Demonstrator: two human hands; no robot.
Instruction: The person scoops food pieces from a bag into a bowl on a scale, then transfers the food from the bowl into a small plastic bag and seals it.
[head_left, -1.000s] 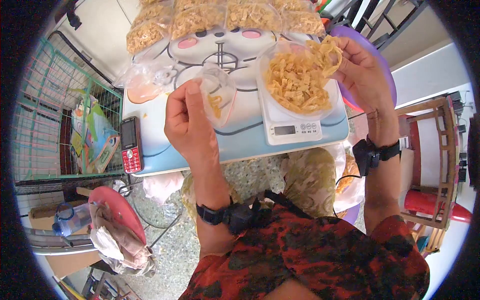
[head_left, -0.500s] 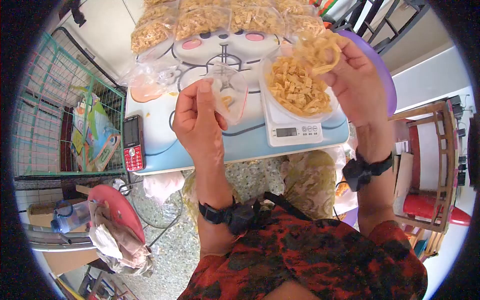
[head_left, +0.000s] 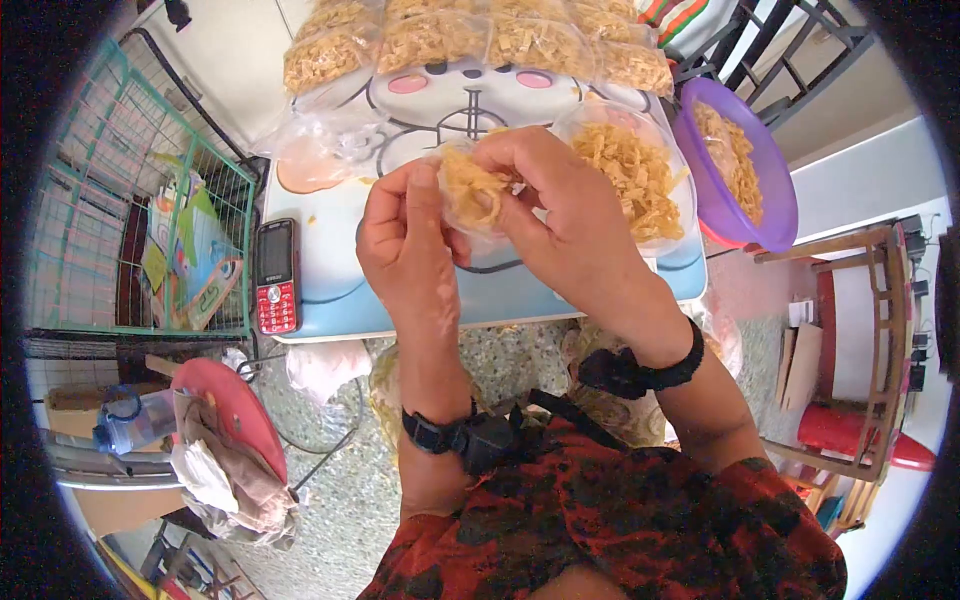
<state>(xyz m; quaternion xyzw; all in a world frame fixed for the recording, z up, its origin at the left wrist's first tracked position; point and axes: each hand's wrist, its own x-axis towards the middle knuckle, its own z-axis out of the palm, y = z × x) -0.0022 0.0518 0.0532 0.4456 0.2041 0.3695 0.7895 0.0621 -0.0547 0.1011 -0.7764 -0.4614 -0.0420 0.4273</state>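
My left hand (head_left: 410, 230) pinches the rim of a small clear plastic bag (head_left: 462, 218) above the table. At the bag's mouth, my right hand (head_left: 575, 215) grips a bunch of curled yellow dried strips (head_left: 470, 188) between thumb and fingers. The bunch appears partly within the bag, though the fingers hide some of it. Just behind my right hand is a clear bowl (head_left: 683, 172) holding more of these strips (head_left: 635, 180). My right hand and forearm cover nearly all of the white kitchen scale under the bowl.
Several filled bags (head_left: 430, 45) line the table's far side. Loose clear bags (head_left: 325, 140) and a red phone (head_left: 277, 275) lie at left. A purple basin (head_left: 783, 205) with strips stands right of the table (head_left: 350, 310). A green wire cage (head_left: 130, 200) stands left.
My right hand has moved left from above the bowl to the bag, carrying the strips. My left hand still holds the bag in nearly the same place. More of the purple basin shows.
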